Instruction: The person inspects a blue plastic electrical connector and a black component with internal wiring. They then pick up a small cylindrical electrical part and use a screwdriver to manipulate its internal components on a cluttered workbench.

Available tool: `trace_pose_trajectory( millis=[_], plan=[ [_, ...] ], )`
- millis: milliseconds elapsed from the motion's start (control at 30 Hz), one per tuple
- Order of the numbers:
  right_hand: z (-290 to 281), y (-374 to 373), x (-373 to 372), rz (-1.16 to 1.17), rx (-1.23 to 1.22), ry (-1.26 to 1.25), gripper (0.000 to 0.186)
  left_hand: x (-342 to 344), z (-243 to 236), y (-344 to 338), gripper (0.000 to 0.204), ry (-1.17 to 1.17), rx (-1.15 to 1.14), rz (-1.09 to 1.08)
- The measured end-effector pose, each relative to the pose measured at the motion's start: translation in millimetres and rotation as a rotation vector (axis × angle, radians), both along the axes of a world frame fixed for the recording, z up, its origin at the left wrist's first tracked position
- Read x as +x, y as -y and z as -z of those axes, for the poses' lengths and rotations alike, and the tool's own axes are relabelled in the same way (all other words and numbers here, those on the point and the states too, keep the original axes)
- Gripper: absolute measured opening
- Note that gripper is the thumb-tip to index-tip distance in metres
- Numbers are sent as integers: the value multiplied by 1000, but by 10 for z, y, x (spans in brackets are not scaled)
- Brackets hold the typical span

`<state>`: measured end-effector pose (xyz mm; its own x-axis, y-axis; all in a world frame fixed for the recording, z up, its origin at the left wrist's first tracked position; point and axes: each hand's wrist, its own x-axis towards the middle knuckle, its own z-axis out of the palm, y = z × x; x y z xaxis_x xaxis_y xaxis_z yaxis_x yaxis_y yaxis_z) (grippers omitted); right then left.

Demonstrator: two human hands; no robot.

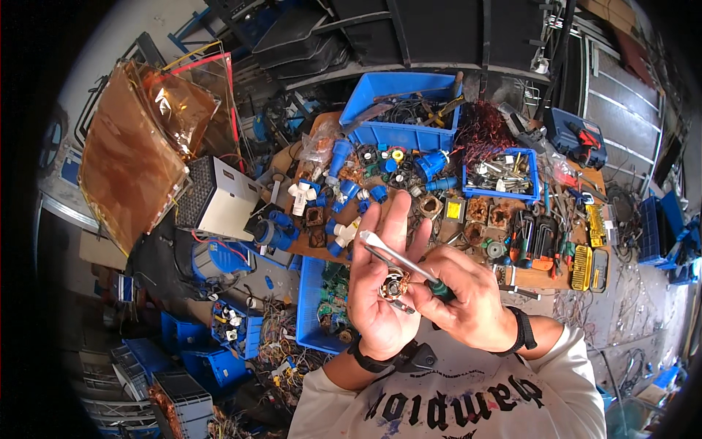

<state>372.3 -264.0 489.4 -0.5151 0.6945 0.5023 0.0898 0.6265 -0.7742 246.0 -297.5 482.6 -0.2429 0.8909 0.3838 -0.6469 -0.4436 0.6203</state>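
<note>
Cluttered electrical repair workshop.
The tabletop (300, 245) carries blue parts bins (398, 110), copper wire coils (482, 128), screwdrivers (537, 238) and plug connectors (431, 164); more crates of wiring (281, 351) stand on the floor.

We cannot make out the small part (395, 285) cupped in the left hand (380, 293): copper and metal show, but the palm and fingers cover most of it. The screwdriver (398, 257) has its handle buried in the right hand (468, 304); its tip sits too close to the part to separate. The desk (512, 274) is so crowded that its near edge is lost behind both hands. The contents of the small blue tray (504, 174) are too fine to tell apart. The person's torso is cut off by the lower edge.
</note>
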Motion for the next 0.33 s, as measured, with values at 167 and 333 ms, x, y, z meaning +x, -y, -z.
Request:
trace_pose_trajectory(
  millis=[167, 333],
  plan=[
    [-49, -40, 39, 25, 125, 29, 19, 38, -48, -30, 61, 85, -32, 50],
    [-97, -50, 58, 36, 133, 93, 21, 58, -68, -54, 61, 83, -43, 46]
  ],
)
